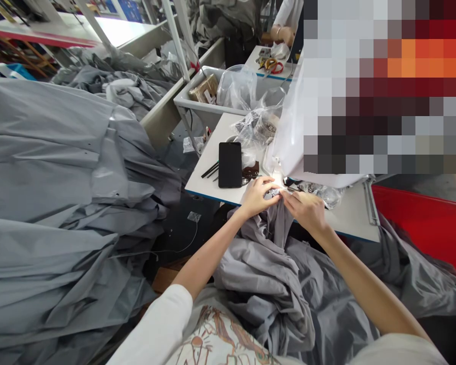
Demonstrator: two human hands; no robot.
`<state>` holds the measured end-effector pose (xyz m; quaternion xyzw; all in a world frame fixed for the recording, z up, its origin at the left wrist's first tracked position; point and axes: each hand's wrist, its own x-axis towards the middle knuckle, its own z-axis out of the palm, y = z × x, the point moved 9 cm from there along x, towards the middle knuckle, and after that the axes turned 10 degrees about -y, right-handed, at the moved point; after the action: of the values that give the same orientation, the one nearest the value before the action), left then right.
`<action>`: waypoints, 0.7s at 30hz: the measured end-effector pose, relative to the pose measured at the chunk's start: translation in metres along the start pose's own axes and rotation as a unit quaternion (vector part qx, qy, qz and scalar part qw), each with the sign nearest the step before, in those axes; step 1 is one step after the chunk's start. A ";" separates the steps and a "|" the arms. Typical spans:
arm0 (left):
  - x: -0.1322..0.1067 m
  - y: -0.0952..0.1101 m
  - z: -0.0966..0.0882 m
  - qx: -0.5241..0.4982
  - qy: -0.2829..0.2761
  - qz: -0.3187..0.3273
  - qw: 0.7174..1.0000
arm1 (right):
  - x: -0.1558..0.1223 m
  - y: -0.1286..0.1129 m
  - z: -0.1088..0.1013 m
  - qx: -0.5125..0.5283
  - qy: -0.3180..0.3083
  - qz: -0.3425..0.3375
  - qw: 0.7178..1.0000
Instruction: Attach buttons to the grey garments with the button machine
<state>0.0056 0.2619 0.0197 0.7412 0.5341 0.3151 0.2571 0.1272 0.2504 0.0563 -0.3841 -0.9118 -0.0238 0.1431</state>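
Grey fabric (pixel 266 268) lies bunched over my lap and rises to the table edge. Its upper end is under a small bright light on a white sewing machine (pixel 293 137). My left hand (pixel 259 197) is on the fabric's left side, thumb and fingers closing on its edge. From the right, my right hand (pixel 307 209) pinches the same fabric, its fingertips close to the left ones. Glare and my fingers hide the exact spot under the needle area. Left of my hands, a black phone (pixel 230 165) lies on the white table (pixel 209 177).
Large piles of grey fabric (pixel 49 152) fill the left side. Beyond the table stands a grey bin (pixel 197 104) with plastic bags. Scissors (pixel 275 67) lie farther back, near another person's hand (pixel 285 35). A red panel (pixel 421 223) is at right; pixelation covers the upper right.
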 end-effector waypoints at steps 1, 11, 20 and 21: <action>0.000 0.000 0.000 -0.001 0.000 0.000 1.000 | -0.001 -0.002 -0.001 -0.011 0.002 -0.008 1.000; -0.001 0.001 -0.001 0.009 0.002 0.003 1.000 | 0.003 0.014 -0.009 0.150 0.055 0.091 0.983; -0.001 0.001 -0.001 0.000 0.010 0.010 1.000 | 0.010 0.025 0.009 0.348 0.006 0.130 0.928; -0.001 0.000 -0.001 -0.001 0.009 0.008 1.000 | 0.009 0.027 0.013 0.364 -0.002 0.137 0.921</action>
<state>0.0053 0.2612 0.0203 0.7424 0.5298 0.3244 0.2507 0.1369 0.2778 0.0450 -0.4265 -0.7967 0.3299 0.2731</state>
